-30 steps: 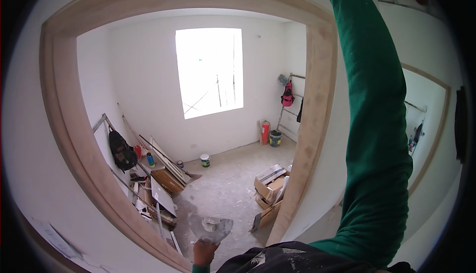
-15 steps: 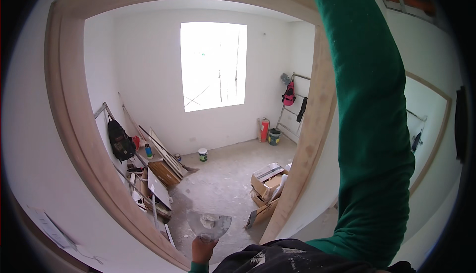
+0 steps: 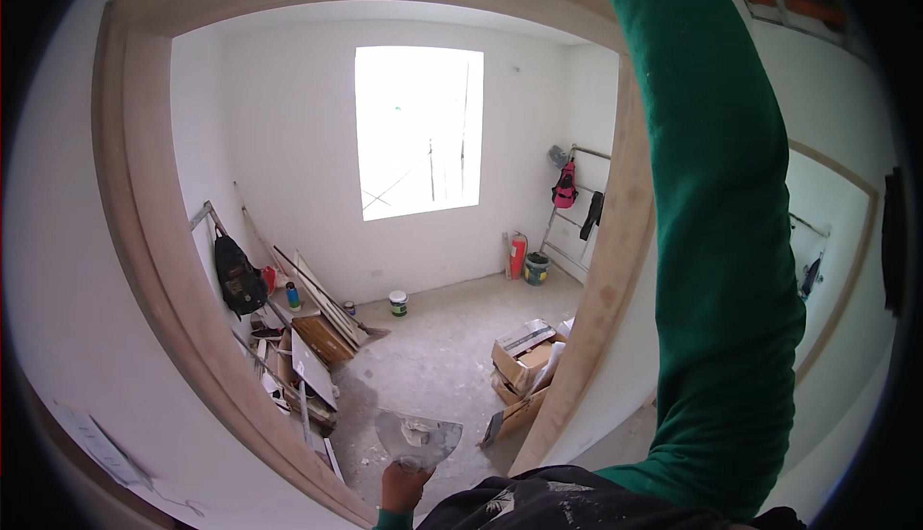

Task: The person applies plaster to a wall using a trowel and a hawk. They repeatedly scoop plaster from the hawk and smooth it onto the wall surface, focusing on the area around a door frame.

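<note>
Low in the head view, my left hand (image 3: 406, 488) is closed round the lower end of a wide fan-shaped putty knife (image 3: 437, 444). Its blade points up and outward, with a pale lump of putty (image 3: 413, 428) on its face. My right arm in a green sleeve (image 3: 716, 193) reaches up along the right side and leaves the picture at the top. The right hand itself is out of sight, so what it holds or touches is hidden. A wooden door frame (image 3: 135, 164) surrounds the opening in front of me.
Beyond the opening, boards (image 3: 322, 290) and a black backpack (image 3: 237, 273) lean at the left. Cardboard boxes (image 3: 524, 371) stand on the floor at the right. A fire extinguisher (image 3: 518, 255), a bucket (image 3: 536, 270) and a metal ladder (image 3: 550, 222) are farther back.
My left hand and the putty knife have shifted slightly to the right in the picture, as has the room behind them. The raised right arm looks nearly unchanged.
</note>
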The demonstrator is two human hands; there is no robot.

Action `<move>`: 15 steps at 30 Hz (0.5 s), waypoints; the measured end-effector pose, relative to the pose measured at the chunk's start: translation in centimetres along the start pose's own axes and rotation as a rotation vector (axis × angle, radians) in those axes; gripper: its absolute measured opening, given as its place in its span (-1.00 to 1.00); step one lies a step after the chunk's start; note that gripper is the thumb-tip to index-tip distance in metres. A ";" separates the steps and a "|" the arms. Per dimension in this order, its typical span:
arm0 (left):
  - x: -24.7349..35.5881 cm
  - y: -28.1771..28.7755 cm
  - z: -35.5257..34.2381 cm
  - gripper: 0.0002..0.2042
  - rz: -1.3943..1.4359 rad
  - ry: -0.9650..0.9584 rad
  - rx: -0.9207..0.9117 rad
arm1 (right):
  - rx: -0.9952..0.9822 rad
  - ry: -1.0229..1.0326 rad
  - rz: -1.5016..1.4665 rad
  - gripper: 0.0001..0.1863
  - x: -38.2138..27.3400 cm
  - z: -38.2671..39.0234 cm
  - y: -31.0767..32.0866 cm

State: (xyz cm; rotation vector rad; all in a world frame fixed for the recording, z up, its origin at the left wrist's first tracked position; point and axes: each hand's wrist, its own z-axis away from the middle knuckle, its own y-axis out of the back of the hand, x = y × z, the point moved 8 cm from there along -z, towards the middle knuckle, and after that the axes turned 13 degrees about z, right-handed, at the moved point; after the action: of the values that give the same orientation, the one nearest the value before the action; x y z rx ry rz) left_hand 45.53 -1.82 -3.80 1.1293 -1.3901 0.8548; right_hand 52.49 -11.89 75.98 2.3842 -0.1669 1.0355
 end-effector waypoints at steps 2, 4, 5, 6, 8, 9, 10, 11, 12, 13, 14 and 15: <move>-1.6 -0.2 -0.2 -0.54 0.023 0.093 -0.015 | 0.052 0.006 0.174 -0.52 0.1 -0.4 0.1; -2.2 -0.3 -0.2 -0.51 0.017 0.125 -0.012 | 0.133 0.022 0.326 -0.49 0.6 -0.5 0.7; -2.3 -0.3 -0.2 -0.52 0.000 0.110 -0.002 | 0.189 0.037 0.394 -0.47 1.0 -0.4 1.3; -2.3 -0.1 0.0 -0.52 -0.023 0.098 0.013 | 0.247 0.048 0.454 -0.44 1.8 -0.2 1.7; -2.2 -0.3 0.5 -0.56 -0.019 0.065 -0.008 | 0.436 0.115 0.651 -0.43 6.0 0.5 3.7; -2.0 -0.3 0.8 -0.58 -0.015 0.048 -0.016 | 0.535 0.150 0.748 -0.42 5.5 1.3 4.5; -1.9 -0.2 1.1 -0.58 -0.015 0.063 -0.019 | 0.530 0.114 0.674 -0.44 6.0 2.0 4.7; -1.6 0.0 1.3 -0.58 -0.015 0.078 -0.023 | 0.525 0.078 0.601 -0.46 6.5 2.9 4.8; -1.3 0.3 1.4 -0.58 -0.016 0.089 -0.021 | 0.527 0.042 0.528 -0.49 5.7 4.0 5.1; -1.1 0.3 1.4 -0.58 -0.031 0.071 -0.029 | 0.559 -0.021 0.304 -0.52 5.2 5.0 5.3; -0.9 0.3 1.4 -0.58 -0.046 0.053 -0.037 | 0.587 -0.083 0.079 -0.56 4.6 5.8 5.0; -0.6 0.1 1.4 -0.58 -0.064 0.034 -0.052 | 0.607 -0.148 -0.142 -0.59 4.4 6.4 4.4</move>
State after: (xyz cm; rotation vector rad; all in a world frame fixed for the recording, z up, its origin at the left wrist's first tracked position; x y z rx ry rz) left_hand 44.95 -3.03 -4.57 1.1088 -1.3341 0.7845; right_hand 58.37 -18.52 77.33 2.9609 0.3057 0.9341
